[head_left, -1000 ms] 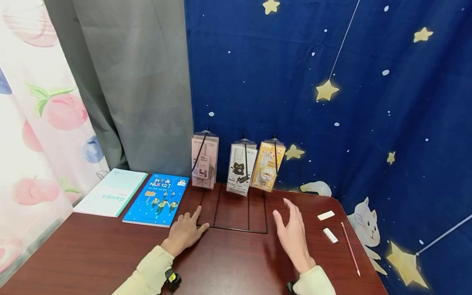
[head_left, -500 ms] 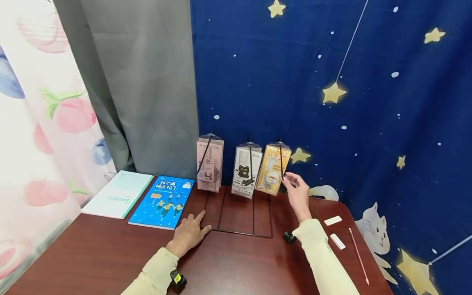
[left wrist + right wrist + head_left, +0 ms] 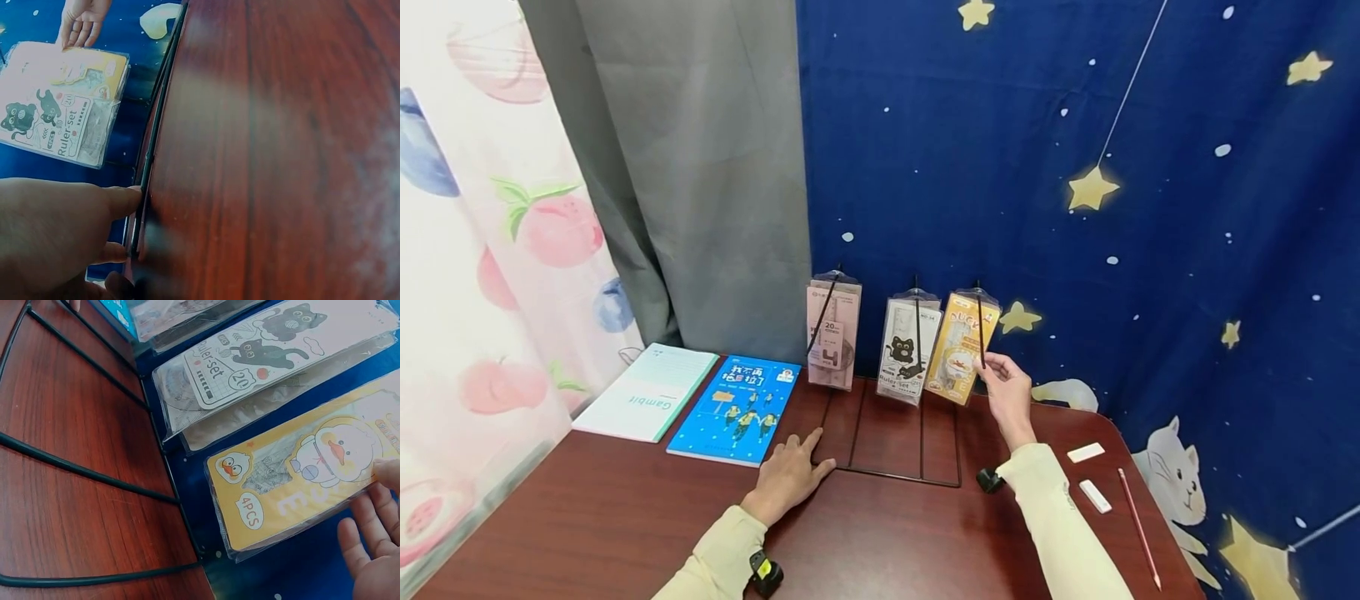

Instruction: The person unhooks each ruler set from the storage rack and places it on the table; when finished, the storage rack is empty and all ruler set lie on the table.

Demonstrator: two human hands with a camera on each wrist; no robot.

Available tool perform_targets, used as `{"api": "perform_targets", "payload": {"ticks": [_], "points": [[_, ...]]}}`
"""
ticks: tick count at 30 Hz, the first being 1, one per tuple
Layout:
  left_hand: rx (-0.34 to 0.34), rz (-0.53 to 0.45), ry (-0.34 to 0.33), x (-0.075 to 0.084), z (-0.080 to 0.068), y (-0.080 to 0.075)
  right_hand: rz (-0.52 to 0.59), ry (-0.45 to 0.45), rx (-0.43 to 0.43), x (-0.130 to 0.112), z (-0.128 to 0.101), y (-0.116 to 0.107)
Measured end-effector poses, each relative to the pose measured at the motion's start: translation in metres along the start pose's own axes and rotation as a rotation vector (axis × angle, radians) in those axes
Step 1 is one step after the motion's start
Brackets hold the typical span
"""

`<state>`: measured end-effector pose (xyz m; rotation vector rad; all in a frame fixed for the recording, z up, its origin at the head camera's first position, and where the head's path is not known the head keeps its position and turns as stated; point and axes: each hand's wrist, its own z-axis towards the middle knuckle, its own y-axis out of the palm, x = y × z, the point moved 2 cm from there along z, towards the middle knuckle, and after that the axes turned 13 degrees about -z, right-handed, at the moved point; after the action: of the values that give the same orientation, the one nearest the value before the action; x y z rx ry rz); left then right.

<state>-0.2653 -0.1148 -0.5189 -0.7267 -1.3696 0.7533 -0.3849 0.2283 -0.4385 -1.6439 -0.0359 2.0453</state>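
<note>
From the head camera we see a black wire rack (image 3: 895,450) standing on a dark red table (image 3: 587,517), and we place everything else by that rack. Three packets hang from its hooks: a pink packet (image 3: 832,335) on the left hook, a white cat packet (image 3: 907,350) in the middle and a yellow duck packet (image 3: 961,348) on the right. Our right hand (image 3: 1004,385) is raised at the right edge of the yellow duck packet, fingers lightly bent and thumb forward, touching that edge (whether it truly pinches the plastic we cannot tell). Our left hand (image 3: 788,475) lies flat on the table at the rack's front left corner, fingers spread and straight, the forefinger reaching the base wire. Left of the rack lie a blue book (image 3: 735,410) and, further left, a pale green notebook (image 3: 647,392). Right of the rack are two white erasers (image 3: 1090,473) and a red pencil (image 3: 1138,527).

The left wrist camera shows the left hand (image 3: 56,237) pressing down, one fingertip against the rack's base wire (image 3: 153,144), with the cat and duck packets beyond.

The right wrist camera shows the yellow duck packet (image 3: 300,481) close up, marked 4PCS, with our fingers (image 3: 369,550) at its lower right edge, loosely straight. The cat packet (image 3: 262,356) hangs just beside it, over the rack's wires (image 3: 87,475).
</note>
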Motion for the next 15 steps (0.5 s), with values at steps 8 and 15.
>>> {"api": "perform_targets", "payload": {"ticks": [8, 15], "points": [[-0.008, -0.021, -0.007, -0.002, 0.002, 0.002, 0.042, -0.010, -0.019, -0.002, -0.012, -0.011], [-0.013, -0.039, -0.019, -0.002, 0.001, 0.000, 0.013, 0.012, -0.086, -0.006, -0.033, -0.019]]}}
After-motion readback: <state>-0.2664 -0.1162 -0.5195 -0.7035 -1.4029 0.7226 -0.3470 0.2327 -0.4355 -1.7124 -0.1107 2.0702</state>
